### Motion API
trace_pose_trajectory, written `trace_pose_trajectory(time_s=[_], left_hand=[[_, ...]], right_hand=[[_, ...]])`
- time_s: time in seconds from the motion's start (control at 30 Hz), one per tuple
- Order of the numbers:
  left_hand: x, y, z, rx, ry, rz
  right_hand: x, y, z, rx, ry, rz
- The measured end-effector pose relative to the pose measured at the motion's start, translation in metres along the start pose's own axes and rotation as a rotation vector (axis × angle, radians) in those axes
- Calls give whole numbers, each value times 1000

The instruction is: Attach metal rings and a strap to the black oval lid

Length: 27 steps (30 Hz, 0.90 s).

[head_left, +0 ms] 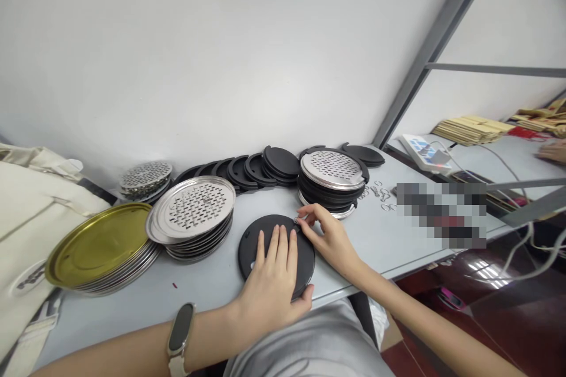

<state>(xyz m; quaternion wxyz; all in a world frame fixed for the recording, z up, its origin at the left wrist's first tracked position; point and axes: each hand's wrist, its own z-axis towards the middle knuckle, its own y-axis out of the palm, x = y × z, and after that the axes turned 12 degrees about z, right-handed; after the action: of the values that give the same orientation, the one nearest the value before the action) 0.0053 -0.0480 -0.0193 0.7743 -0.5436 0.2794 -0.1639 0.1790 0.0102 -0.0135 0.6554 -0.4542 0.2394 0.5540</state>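
Observation:
A round black disc (305, 265) lies on the table near its front edge. My left hand (274, 283) rests flat on top of it, fingers stretched out and the thumb by the near rim. At the disc's far right edge, my right hand (327, 235) pinches a small metal ring (296, 221) between thumb and fingertips. Just behind that hand stands a stack of black discs (331, 191) topped by a perforated metal plate (333, 167). Several loose metal rings (385, 194) are scattered to the right of the stack.
Left of the disc stand a pile of perforated metal plates (190, 212) and a stack with a gold-coloured plate (99, 235) on top. Black rimmed discs (241, 172) lean in a row along the wall. A grey metal frame (427, 70) rises at right; a cream bag (26, 218) is far left.

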Motion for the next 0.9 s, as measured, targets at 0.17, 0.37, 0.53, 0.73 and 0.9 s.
trace_pose_trajectory(time_s=[0.17,0.37,0.53,0.73,0.9], left_hand=[[0,0,0,-4,-2,-1],[0,1,0,5,-2,-2],[0,1,0,12,-4,4],[0,1,0,25,-7,5],[0,1,0,18,-5,1]], right_hand=[[-1,-1,0,-19,24,3],[-3,-2,0,-19,42,-5],[-1,-2,-1,-33,62,7],[1,-3,-1,-42,56,45],[-2,-3,-1,-51,44,41]])
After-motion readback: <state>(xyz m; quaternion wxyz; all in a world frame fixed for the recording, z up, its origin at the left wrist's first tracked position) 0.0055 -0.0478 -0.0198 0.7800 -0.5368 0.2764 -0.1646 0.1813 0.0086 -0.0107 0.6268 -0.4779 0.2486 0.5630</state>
